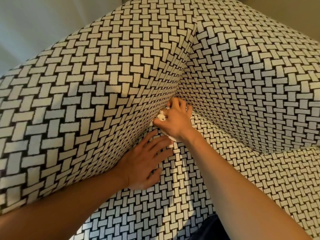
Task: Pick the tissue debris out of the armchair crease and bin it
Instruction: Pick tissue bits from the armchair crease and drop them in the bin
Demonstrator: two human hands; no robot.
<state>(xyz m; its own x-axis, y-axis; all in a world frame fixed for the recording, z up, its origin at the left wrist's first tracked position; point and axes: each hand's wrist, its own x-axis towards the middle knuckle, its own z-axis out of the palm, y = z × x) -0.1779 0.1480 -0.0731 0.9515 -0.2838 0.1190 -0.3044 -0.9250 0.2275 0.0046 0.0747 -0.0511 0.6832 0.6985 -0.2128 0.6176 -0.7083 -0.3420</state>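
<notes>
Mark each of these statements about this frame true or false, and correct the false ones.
1. The right hand pinches white tissue at the crease. True.
2. The left hand is curled into a fist. False: its fingers lie straight, flat on the seat cushion.
3. The tissue lies on top of the armrest. False: it sits low down, where the armrest meets the seat cushion.
4. The armchair is covered in a black-and-white basket-weave fabric. True.
</notes>
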